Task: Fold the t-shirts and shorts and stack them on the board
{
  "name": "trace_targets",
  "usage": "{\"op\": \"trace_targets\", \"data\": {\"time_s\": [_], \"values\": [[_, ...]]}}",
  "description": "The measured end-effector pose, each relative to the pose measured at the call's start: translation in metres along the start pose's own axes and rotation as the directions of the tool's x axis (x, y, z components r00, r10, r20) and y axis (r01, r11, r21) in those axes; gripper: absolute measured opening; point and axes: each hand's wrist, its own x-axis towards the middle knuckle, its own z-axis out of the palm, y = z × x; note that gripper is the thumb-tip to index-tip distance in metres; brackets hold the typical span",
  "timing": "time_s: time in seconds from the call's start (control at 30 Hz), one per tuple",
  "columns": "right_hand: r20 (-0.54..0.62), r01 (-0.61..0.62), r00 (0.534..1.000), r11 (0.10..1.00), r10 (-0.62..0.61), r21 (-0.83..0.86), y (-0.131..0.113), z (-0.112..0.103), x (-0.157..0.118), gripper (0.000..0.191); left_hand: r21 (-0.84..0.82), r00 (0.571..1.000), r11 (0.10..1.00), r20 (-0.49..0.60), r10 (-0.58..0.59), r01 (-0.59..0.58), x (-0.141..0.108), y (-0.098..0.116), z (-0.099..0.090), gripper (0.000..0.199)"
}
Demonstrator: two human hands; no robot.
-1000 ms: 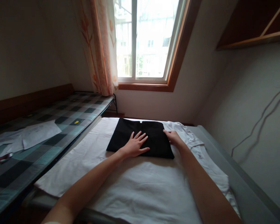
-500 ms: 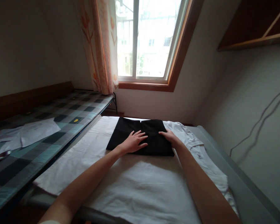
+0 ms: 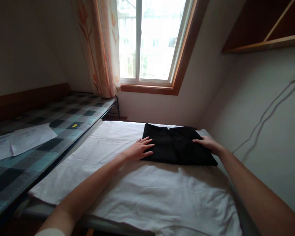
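A folded black garment (image 3: 174,149) lies on a white cloth (image 3: 162,186), with a small notch in its far edge. The exact kind of garment does not show. My left hand (image 3: 141,149) rests flat on its left side, fingers spread. At the right edge, my right hand (image 3: 209,145) pinches the garment, with some of the fingers hidden. The white cloth covers most of the bed-like surface and is wrinkled toward the near right.
To the left, a checkered mattress (image 3: 88,113) carries white papers (image 3: 33,139). A window (image 3: 154,42) and a flowered curtain (image 3: 104,49) are at the back. A cable (image 3: 263,116) runs down the right wall, under a wooden shelf (image 3: 265,44).
The black garment has shifted right across the white cloth together with my right hand. My left hand now lies over its left edge instead of its middle. The view has turned slightly right.
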Motion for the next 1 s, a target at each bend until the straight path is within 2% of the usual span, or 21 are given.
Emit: {"op": "trace_targets", "data": {"time_s": [0.1, 0.17, 0.27, 0.3, 0.33, 0.37, 0.4, 0.43, 0.5, 0.53, 0.6, 0.67, 0.73, 0.77, 0.83, 0.9, 1.0], "values": [[0.027, 0.033, 0.999, 0.999, -0.034, 0.043, 0.011, -0.002, -0.001, 0.021, -0.011, 1.000, 1.000, -0.013, 0.013, -0.013, -0.002, 0.000, 0.007, 0.047], [0.003, 0.081, 0.997, 0.996, -0.081, 0.023, -0.001, -0.001, -0.001, 0.020, -0.034, 1.000, 0.999, -0.022, 0.003, -0.004, -0.002, -0.001, 0.007, 0.045], [-0.089, 0.057, 0.994, 0.993, -0.066, -0.107, -0.046, 0.002, -0.007, 0.021, -0.135, 0.992, 0.989, -0.107, -0.071, 0.056, 0.004, -0.002, 0.003, 0.040], [-0.129, 0.048, 0.989, 0.988, -0.068, -0.149, -0.065, 0.005, -0.011, 0.023, -0.214, 0.981, 0.973, -0.152, -0.121, 0.087, 0.007, -0.003, 0.000, 0.041], [-0.130, 0.106, 0.983, 0.982, -0.127, -0.156, -0.084, 0.010, -0.017, 0.028, -0.329, 0.964, 0.937, -0.188, -0.190, 0.120, 0.010, -0.004, -0.003, 0.044], [-0.098, 0.179, 0.977, 0.976, -0.192, -0.121, -0.101, 0.017, -0.024, 0.035, -0.475, 0.941, 0.867, -0.199, -0.272, 0.150, 0.014, -0.004, -0.007, 0.049], [-0.023, 0.255, 0.966, 0.965, -0.257, -0.061, -0.116, 0.027, -0.032, 0.044, -0.631, 0.918, 0.757, -0.176, -0.355, 0.172, 0.016, -0.005, -0.011, 0.056], [0.088, 0.312, 0.946, 0.950, -0.313, 0.018, -0.127, 0.039, -0.040, 0.053, -0.770, 0.899, 0.610, -0.120, -0.422, 0.184, 0.018, -0.006, -0.014, 0.062], [0.294, 0.393, 0.863, 0.912, -0.411, 0.122, -0.136, 0.066, -0.052, 0.059, -0.930, 0.875, 0.311, 0.024, -0.484, 0.197, 0.019, -0.008, -0.020, 0.069], [0.359, 0.445, 0.816, 0.889, -0.452, 0.107, -0.134, 0.079, -0.056, 0.057, -0.958, 0.871, 0.204, 0.080, -0.485, 0.202, 0.018, -0.009, -0.021, 0.069], [0.400, 0.572, 0.761, 0.819, -0.510, -0.044, -0.120, 0.103, -0.057, 0.046, -0.971, 0.864, 0.099, 0.145, -0.483, 0.219, 0.014, -0.012, -0.020, 0.061], [0.373, 0.667, 0.733, 0.710, -0.569, -0.227, -0.097, 0.121, -0.051, 0.037, -0.972, 0.856, 0.073, 0.161, -0.492, 0.225, 0.010, -0.014, -0.017, 0.053], [0.340, 0.722, 0.692, 0.617, -0.637, -0.314, -0.072, 0.132, -0.042, 0.036, -0.974, 0.852, 0.061, 0.161, -0.498, 0.219, 0.009, -0.013, -0.014, 0.053], [0.287, 0.727, 0.685, 0.601, -0.670, -0.332, -0.060, 0.136, -0.037, 0.039, -0.975, 0.848, 0.054, 0.159, -0.506, 0.215, 0.010, -0.012, -0.013, 0.054], [0.161, 0.709, 0.698, 0.643, -0.697, -0.290, -0.039, 0.141, -0.026, 0.046, -0.978, 0.827, 0.036, 0.154, -0.540, 0.206, 0.012, -0.010, -0.011, 0.059], [0.072, 0.659, 0.751, 0.738, -0.656, -0.146, -0.024, 0.146, -0.017, 0.054, -0.980, 0.794, 0.019, 0.148, -0.590, 0.196, 0.013, -0.009, -0.010, 0.068], [0.036, 0.547, 0.833, 0.830, -0.553, 0.108, -0.008, 0.153, -0.009, 0.068, -0.986, 0.779, -0.020, 0.142, -0.610, 0.165, 0.013, -0.007, -0.009, 0.076]]}}
